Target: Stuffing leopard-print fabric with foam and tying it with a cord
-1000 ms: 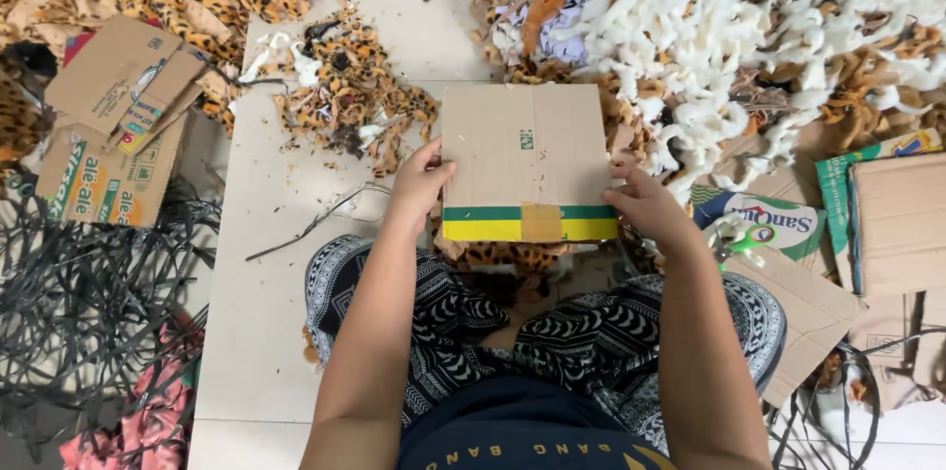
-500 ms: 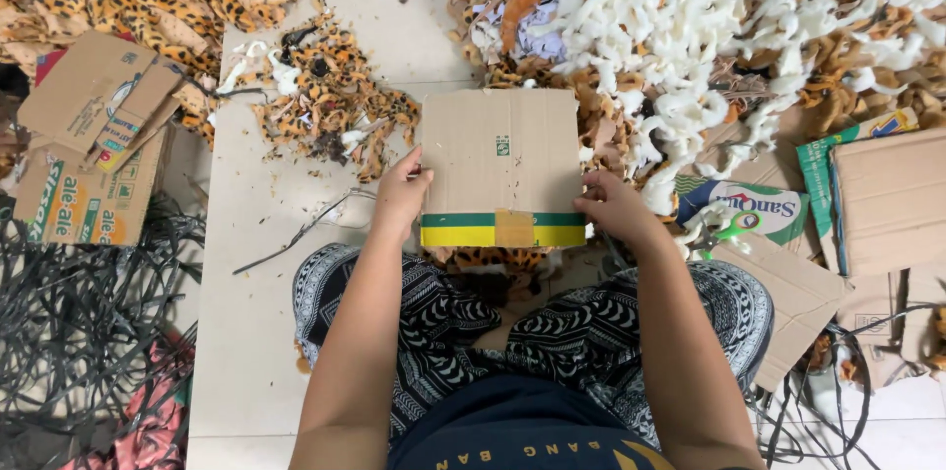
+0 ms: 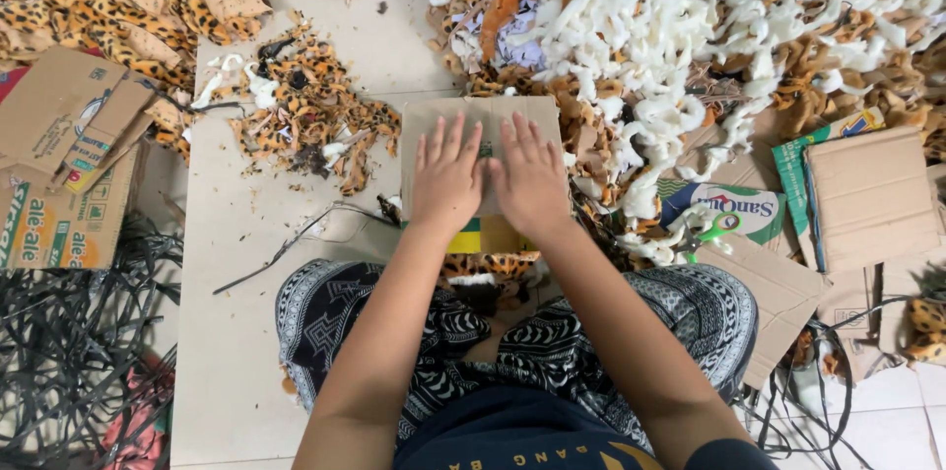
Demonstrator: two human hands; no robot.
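While seated cross-legged, left hand (image 3: 445, 177) and right hand (image 3: 532, 179) press flat, fingers spread, gripping nothing, on cardboard piece (image 3: 480, 115) | step: flattening | next likely needs steady downward pressure

Cardboard piece (image 3: 483, 120): flat, brown, roughly rectangular, plain face up. Yellow-and-green printed band along its near edge. Lies on the floor board directly ahead of the knees, long edges square to the body. Centre covered by both palms; far edge and both far corners visible.
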